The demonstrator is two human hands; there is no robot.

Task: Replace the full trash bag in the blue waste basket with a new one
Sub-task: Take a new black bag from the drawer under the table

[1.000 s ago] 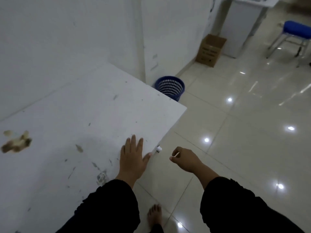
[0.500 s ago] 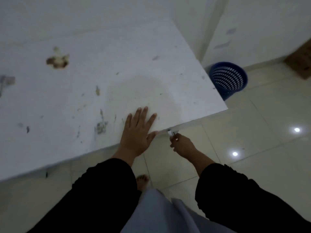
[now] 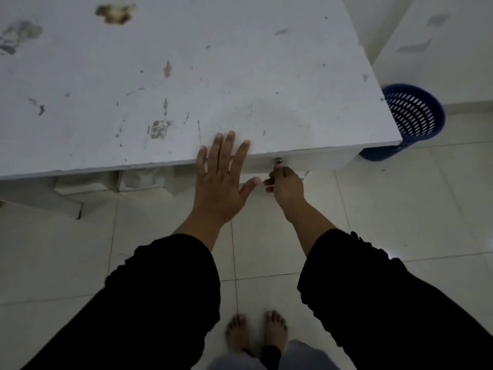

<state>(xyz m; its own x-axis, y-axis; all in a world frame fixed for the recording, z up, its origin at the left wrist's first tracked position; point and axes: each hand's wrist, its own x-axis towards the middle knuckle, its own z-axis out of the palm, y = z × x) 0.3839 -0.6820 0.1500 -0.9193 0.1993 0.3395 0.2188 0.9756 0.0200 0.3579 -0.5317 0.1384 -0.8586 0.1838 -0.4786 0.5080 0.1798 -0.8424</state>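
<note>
The blue perforated waste basket (image 3: 416,116) stands on the floor at the right, partly hidden behind the corner of the white table (image 3: 186,76). I see no bag in it. My left hand (image 3: 221,180) lies flat with spread fingers over the table's front edge. My right hand (image 3: 286,184) is just below the edge, its fingers curled and pinching a small pale object that is too small to identify. One fingertip touches the round metal lock (image 3: 278,160) on the drawer front.
The tabletop is stained and scuffed. A white wall (image 3: 440,36) runs behind the basket. Pale boxes (image 3: 138,178) sit under the table. My bare feet (image 3: 256,332) stand on the tiled floor just in front of the table.
The view has tilted down and come closer to the table. My right hand rose from below the edge to the drawer's metal lock. My left hand stayed at the table's front edge.
</note>
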